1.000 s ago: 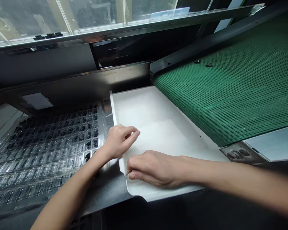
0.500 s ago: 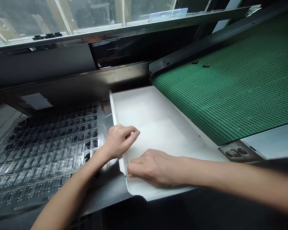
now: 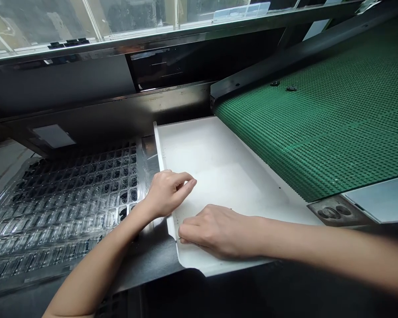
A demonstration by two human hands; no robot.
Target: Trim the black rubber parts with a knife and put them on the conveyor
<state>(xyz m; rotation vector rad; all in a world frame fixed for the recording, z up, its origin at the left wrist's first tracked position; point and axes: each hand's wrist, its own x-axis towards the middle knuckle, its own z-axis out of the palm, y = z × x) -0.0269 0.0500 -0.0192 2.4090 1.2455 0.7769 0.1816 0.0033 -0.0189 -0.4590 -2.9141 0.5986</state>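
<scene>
My left hand (image 3: 171, 192) is over the left edge of a white tray (image 3: 202, 150), thumb and forefinger pressed together in a pinch with nothing showing between them. My right hand (image 3: 215, 229) rests low on the tray near its front left corner, fingers curled under and closed. Whatever those fingers hold, if anything, is hidden beneath them. Left of my hands lies a clear plastic blister tray (image 3: 69, 207) with many small pockets. Dark small parts fill its far rows and the right end, while the nearer pockets look bare.
A green mesh conveyor belt (image 3: 318, 141) ends over the tray's right side, with two small black parts (image 3: 291, 88) on it. A metal frame (image 3: 112, 104) runs behind. Above it is a shelf edge (image 3: 185, 33) with a clear plastic lid (image 3: 241, 12).
The view has shifted a little, so the scene sits slightly farther right. Both hands keep nearly the same pose and place on the tray.
</scene>
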